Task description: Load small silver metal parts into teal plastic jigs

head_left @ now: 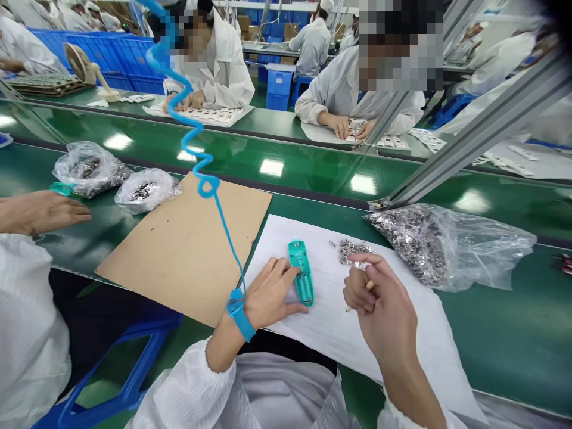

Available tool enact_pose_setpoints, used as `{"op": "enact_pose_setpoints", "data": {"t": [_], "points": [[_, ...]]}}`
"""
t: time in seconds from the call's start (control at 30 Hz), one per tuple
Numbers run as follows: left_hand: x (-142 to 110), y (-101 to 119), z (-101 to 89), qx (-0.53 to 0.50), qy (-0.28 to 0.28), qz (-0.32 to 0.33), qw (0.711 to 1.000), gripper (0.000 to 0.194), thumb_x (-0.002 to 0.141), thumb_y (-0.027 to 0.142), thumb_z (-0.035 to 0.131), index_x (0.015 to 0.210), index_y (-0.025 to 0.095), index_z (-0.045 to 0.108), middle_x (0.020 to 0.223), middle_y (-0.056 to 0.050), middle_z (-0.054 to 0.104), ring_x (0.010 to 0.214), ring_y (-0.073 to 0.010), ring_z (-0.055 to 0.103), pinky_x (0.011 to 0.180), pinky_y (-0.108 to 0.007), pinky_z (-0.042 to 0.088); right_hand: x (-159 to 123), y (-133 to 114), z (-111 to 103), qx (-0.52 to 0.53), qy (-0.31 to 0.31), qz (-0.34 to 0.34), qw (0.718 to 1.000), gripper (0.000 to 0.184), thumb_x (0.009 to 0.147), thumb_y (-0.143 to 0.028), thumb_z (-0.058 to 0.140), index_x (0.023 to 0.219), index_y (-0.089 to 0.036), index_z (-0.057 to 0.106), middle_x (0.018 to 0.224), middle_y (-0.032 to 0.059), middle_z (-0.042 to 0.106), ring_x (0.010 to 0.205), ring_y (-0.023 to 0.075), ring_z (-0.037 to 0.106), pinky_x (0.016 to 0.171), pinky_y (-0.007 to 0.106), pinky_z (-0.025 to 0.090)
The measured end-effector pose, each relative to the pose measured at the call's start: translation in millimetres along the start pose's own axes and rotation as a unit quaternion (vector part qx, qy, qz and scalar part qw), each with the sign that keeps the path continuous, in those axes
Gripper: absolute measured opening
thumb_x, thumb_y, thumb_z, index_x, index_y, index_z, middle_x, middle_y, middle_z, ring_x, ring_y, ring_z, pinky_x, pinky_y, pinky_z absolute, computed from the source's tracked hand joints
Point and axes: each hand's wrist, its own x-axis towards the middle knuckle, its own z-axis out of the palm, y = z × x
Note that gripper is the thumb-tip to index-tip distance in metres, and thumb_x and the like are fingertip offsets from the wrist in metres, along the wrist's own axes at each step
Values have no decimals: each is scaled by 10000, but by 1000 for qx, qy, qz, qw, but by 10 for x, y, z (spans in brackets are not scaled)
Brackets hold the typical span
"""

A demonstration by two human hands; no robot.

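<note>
A teal plastic casing (301, 262) with long battery-like bays lies on a white foam sheet (330, 342). My left hand (272, 292) grips it from the left, fingers on its edge and thumb at its near end. A blue wrist strap (241, 319) circles that wrist, joined to a coiled blue cord (196, 140). My right hand (379, 304) is curled round a thin pale stick (370, 285), mostly hidden by the fingers. Its index finger points towards a small heap of shiny metal pieces (351, 251) on the sheet.
On the right lies a clear bag of metal pieces (415, 238), below a slanted metal post (482, 122). Brown cardboard (187, 250) and two open bags (145, 189) are to the left. A co-worker's hand (44, 211) reaches in there. More people sit across the green line.
</note>
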Motion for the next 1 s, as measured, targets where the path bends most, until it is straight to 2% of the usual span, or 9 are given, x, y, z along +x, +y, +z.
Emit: {"op": "enact_pose_setpoints", "data": {"t": [0.1,0.2,0.33,0.43,0.6,1.0], "points": [[39,5,14,15,34,-8,999,682,628,548,848,1155,192,602,1289,-139,468,1203,-350,448,996,-529,472,178,-73,154,86,14,-11,996,88,885,-281,609,949,-220,605,531,-95,230,457,98,97,404,212,152],[65,-42,75,26,71,17,997,691,595,606,842,1126,222,623,1510,-133,299,1391,-423,267,1092,-615,379,349,-49,274,115,14,-14,993,136,873,-334,642,924,-218,593,520,-102,224,453,99,77,385,209,131],[68,-121,151,24,73,43,996,741,619,642,812,1205,241,599,1567,-116,248,1477,-423,111,1165,-639,286,504,64,378,109,3,-45,993,176,853,-371,657,902,-220,580,500,-111,225,435,92,80,380,205,120],[60,-151,168,25,74,57,995,742,650,655,785,1239,251,585,1575,-105,251,1488,-415,98,1170,-640,281,570,146,427,92,5,-69,993,189,851,-387,661,886,-223,573,493,-116,219,425,88,85,377,201,114],[53,-153,155,39,70,62,995,705,697,667,736,1248,255,586,1563,-92,306,1489,-402,120,1172,-628,288,600,235,453,76,7,-67,995,225,852,-429,658,881,-230,558,490,-122,199,415,84,75,372,195,113],[68,-145,162,35,62,57,996,700,702,701,700,1241,266,602,1548,-80,350,1478,-391,179,1171,-595,302,609,414,409,61,-3,-70,996,195,916,-398,647,873,-218,585,458,-127,214,372,69,101,340,175,145]]}}
